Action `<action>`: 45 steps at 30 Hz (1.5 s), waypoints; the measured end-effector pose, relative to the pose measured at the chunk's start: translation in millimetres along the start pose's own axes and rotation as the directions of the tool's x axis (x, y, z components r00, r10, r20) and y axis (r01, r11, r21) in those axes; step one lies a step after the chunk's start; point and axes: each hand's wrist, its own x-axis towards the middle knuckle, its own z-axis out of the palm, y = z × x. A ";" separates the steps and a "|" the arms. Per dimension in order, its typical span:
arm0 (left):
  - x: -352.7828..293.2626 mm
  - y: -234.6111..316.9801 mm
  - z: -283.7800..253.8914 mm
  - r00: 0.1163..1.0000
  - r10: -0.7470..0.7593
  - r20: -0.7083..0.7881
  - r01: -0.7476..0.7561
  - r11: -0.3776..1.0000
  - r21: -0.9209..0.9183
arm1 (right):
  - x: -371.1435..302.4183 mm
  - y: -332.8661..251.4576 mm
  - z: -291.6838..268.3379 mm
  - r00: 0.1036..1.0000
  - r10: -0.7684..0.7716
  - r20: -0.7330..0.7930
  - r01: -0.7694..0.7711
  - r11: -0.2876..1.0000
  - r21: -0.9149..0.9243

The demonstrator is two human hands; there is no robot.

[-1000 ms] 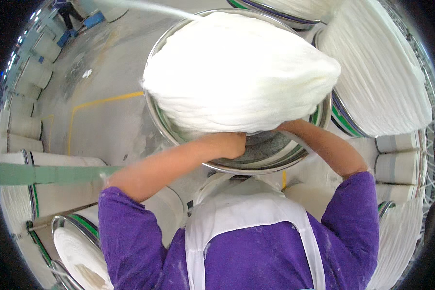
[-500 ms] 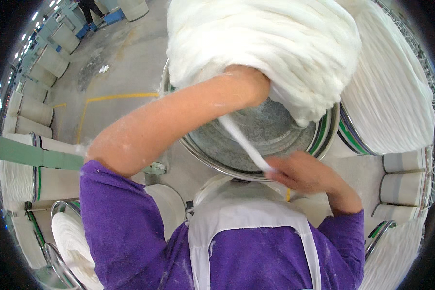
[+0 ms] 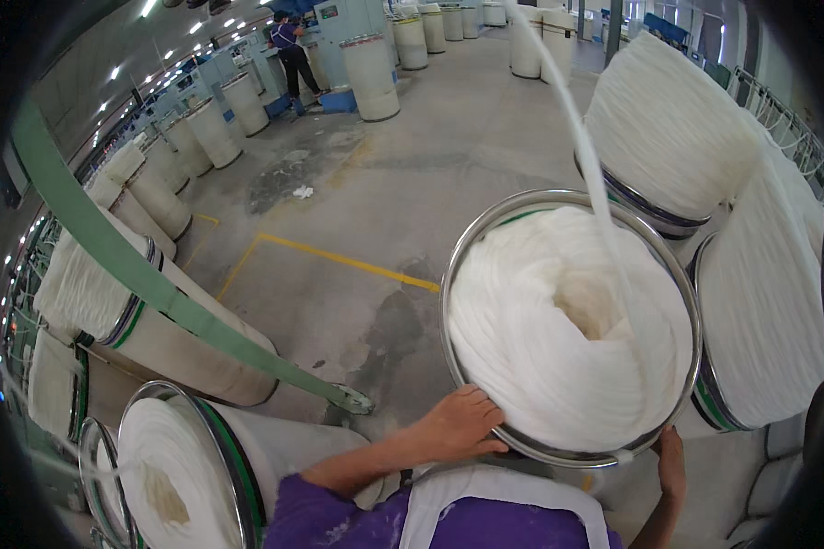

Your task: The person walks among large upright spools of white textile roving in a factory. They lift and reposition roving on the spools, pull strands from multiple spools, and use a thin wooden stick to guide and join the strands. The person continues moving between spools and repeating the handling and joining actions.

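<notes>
A round sliver can (image 3: 447, 340) with a shiny metal rim stands in front of me. White coiled cotton sliver (image 3: 522, 302) fills its mouth, with a hollow at the centre. One loose sliver strand (image 3: 584, 137) runs from the coil up past the top edge of the view. My left hand (image 3: 458, 425) grips the near left part of the rim, fingers curled against it. At the near right, my right hand (image 3: 671, 462) holds the rim too, its fingers partly hidden by the can.
Full sliver cans with bulging white coils (image 3: 673, 137) crowd the right side. At left stand another open can (image 3: 178, 476) and a slanting green post (image 3: 183, 306). A yellow line (image 3: 348, 258) marks the grey floor. Far off, a person (image 3: 291, 55) stands beside machines.
The sliver mass, earlier raised and tilted over my left arm, now sits in the can. My right hand has let go of a strand; both hands are on the rim. The view has tipped up.
</notes>
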 end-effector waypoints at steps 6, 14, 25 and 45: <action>-12.4 -2.6 16.5 0.985 -0.070 -0.158 0.086 0.992 0.096 | 29.3 -26.9 19.9 0.999 0.012 0.035 -0.015 0.996 0.086; -22.5 -54.4 -9.8 0.948 -0.283 -0.146 0.307 0.934 0.183 | 154.6 -58.8 88.6 0.977 -0.154 0.150 0.114 0.962 0.248; 5.2 -91.6 -23.6 0.877 -0.378 -0.296 0.456 0.848 0.271 | 281.4 -168.4 175.2 0.861 -0.185 0.474 0.287 0.946 -0.153; 124.3 -108.7 -2.6 0.844 -0.504 -0.185 0.535 0.757 0.375 | 451.6 -157.6 97.4 0.813 -0.561 -0.153 0.407 0.737 -0.539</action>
